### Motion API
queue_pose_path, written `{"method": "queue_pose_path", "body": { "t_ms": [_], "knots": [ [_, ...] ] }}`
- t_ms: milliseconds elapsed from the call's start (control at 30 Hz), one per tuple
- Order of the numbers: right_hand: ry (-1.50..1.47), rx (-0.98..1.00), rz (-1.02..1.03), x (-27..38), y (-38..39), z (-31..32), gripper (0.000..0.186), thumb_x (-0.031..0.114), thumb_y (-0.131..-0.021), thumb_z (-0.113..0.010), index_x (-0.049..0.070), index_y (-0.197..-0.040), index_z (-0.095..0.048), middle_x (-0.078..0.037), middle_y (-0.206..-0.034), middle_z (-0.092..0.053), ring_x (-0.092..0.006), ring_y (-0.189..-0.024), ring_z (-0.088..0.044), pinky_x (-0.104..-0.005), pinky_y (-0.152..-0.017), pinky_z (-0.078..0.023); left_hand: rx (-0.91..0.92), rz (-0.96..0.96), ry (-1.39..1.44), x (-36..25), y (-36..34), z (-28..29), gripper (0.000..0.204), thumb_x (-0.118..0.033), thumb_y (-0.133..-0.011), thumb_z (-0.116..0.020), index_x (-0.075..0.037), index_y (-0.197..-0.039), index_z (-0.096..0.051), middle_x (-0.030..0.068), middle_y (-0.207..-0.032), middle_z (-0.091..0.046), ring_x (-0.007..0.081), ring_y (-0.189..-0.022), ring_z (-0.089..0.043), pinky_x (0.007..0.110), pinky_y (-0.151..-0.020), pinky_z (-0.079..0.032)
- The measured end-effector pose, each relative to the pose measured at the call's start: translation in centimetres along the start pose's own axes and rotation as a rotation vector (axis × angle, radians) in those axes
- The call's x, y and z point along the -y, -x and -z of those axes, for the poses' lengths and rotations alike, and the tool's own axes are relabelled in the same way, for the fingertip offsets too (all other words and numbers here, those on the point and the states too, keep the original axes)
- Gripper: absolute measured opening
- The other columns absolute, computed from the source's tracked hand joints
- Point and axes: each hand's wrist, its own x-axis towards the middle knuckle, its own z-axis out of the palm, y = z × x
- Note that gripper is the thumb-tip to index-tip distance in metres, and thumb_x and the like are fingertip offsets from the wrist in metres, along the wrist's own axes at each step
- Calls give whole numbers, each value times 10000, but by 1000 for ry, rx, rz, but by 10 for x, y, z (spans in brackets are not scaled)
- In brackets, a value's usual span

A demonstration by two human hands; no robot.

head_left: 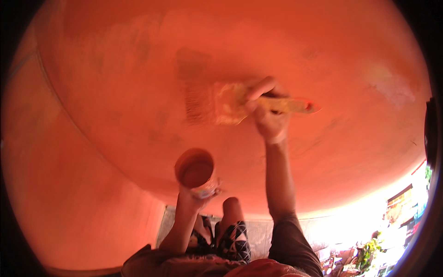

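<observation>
While the right hand (271, 113) is curled around the handle of a wide paintbrush (230, 104), the left hand (197, 199) has a firm-looking hold on a cup (194, 173) of reddish stuff, lower and a bit left. Brush lies sideways, bristles pointing left, right at the orange wall (332, 147); can't tell if they're actually touching. Right arm's stretched straight up, left one's bent and closer in. Grey floor (260, 231) below, bright greenery (369, 254) off at lower right.
</observation>
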Motion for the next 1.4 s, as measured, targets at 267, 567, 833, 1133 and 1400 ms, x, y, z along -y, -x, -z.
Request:
{"method": "queue_pose_path", "body": {
  "t_ms": [267, 567, 833, 1133, 1400],
  "knots": [
    [-101, -42, -214, 39, 22, -11, 264, 35, -869, -701, -10, -1095, -572, -73, -885, -667, -142, -814, -623, -278, -720, -496, 85, 68, 75, -1, -8, -7, 552, -562, -990, -451, -152, -1347, -548, 113, -1266, -637, 392, -1067, -626, 516, -734, -515],
    [372, 273, -674, 88, 52, -15, 216, 14, -843, -695, -2, -1012, -560, -53, -915, -676, -76, -777, -597, -234, -691, -450, -29, 139, 46, 17, 14, 2, 607, -599, -1016, -382, -153, -1410, -505, 142, -1324, -605, 375, -1054, -646, 539, -740, -546],
    [499, 280, -904, 93, 121, -21, 170, -16, -826, -748, 20, -937, -623, 14, -834, -624, -49, -788, -598, -224, -654, -466, -132, 262, 43, 64, 30, 28, 691, -626, -1009, -363, -77, -1407, -494, 224, -1214, -626, 412, -929, -665, 510, -679, -541],
    [658, 389, -963, 85, 159, -37, 163, 93, -835, -787, 32, -932, -671, -50, -839, -680, -166, -765, -665, -313, -680, -534, -195, 262, 25, 75, 44, 31, 608, -565, -1051, -333, -97, -1417, -456, 181, -1258, -610, 367, -1000, -674, 500, -731, -576],
    [756, 563, -758, 87, 157, -49, 166, 122, -832, -794, 31, -908, -678, -86, -787, -724, -248, -721, -718, -319, -696, -559, -119, 176, -1, 72, 60, 26, 521, -501, -1066, -341, -133, -1417, -454, 118, -1290, -606, 324, -1179, -631, 572, -910, -578]
  ]
}}
